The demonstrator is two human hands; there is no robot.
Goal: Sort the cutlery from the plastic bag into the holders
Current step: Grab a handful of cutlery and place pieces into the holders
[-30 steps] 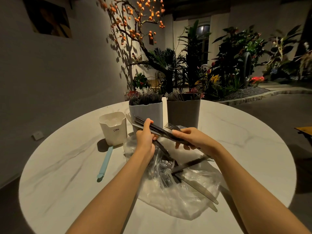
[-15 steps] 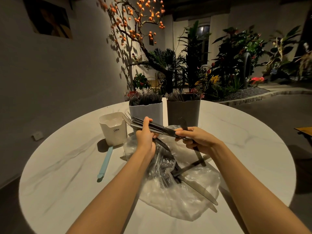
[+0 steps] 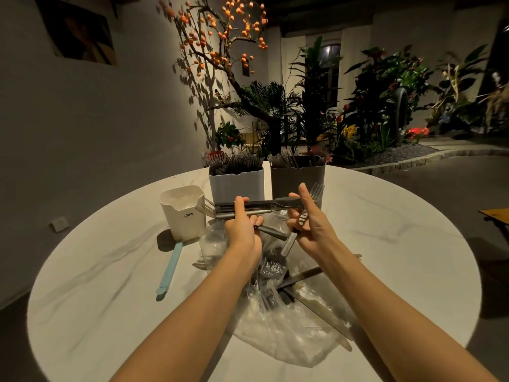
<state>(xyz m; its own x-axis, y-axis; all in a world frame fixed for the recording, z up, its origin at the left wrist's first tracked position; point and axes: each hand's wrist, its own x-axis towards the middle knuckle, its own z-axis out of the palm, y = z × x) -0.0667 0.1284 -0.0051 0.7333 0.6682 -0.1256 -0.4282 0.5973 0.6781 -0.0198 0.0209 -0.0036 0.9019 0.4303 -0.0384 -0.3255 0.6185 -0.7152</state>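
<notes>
Two hands work above the plastic bag (image 3: 281, 326): the left hand (image 3: 242, 230) grips a bundle of forks (image 3: 248, 209), now level rather than slanted. The right hand (image 3: 311, 224), earlier low at the bundle's end, has turned a single fork (image 3: 303, 216) tines-up, pinching it before the dark grey holder (image 3: 297, 177) beside the white holder (image 3: 237, 183).

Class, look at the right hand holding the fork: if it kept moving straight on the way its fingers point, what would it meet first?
Probably the dark holder just beyond the right hand and its fork, though depth is hard to judge.
</notes>
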